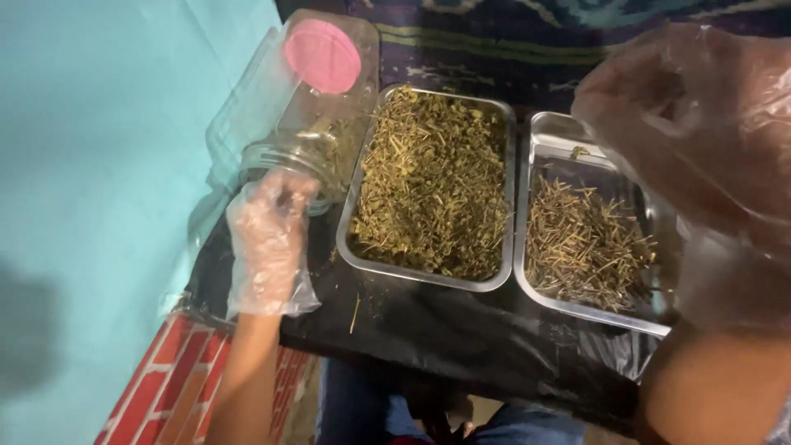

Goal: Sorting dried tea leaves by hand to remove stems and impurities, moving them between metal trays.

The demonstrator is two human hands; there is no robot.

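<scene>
My left hand [268,239], in a clear plastic glove, grips the open mouth of a clear plastic jar [305,99] lying on its side, with a pink base and some dried green herb inside. The jar's mouth lies beside the left steel tray [504,189], which is full of dried green-yellow herb. My right hand [700,124], also in a loose plastic glove, is raised close to the camera over the right steel tray [552,136], which holds brown dried stems. Whether it holds anything is unclear.
Both trays rest on a black plastic sheet [437,330] over a low surface. A turquoise wall [99,165] is to the left, a brick-patterned panel [173,379] below it. A patterned dark cloth [494,41] lies behind the trays. My knees in jeans show below.
</scene>
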